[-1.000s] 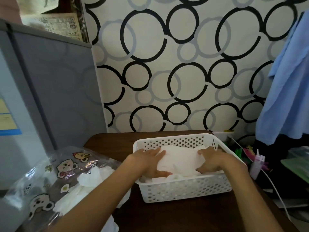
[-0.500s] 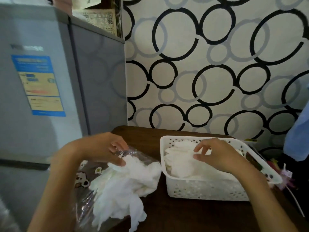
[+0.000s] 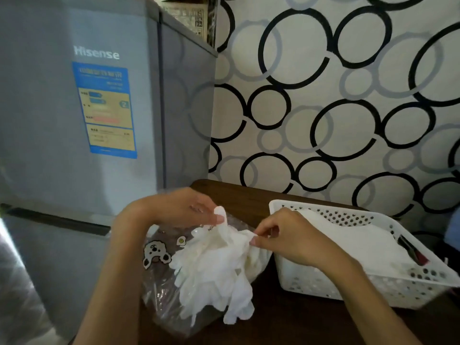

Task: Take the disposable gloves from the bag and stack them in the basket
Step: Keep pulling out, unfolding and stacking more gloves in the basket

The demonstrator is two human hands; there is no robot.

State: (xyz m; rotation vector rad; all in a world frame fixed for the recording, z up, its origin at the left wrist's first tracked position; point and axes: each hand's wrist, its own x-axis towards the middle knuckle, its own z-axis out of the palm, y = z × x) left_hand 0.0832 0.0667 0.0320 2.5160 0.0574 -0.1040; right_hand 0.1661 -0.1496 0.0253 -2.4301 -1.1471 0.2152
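A clear plastic bag point(image 3: 159, 290) printed with cartoon bears lies on the dark wooden table, and a heap of white disposable gloves point(image 3: 214, 275) spills out of it. My left hand point(image 3: 181, 207) pinches the top edge of one glove between thumb and fingers. My right hand point(image 3: 286, 236) pinches the same glove's edge a little to the right. The white perforated basket point(image 3: 361, 292) stands to the right of the bag, with flat white gloves point(image 3: 353, 242) stacked inside it.
A grey Hisense fridge point(image 3: 74, 120) with a blue and yellow label stands close on the left. The circle-patterned wall point(image 3: 336, 95) rises behind the table point(image 3: 273, 324). A dark item with red point(image 3: 413, 252) lies at the basket's right side.
Both hands left the stack in the basket and moved left to the bag. Each now pinches a glove at the top of the heap. The view swung left towards the fridge.
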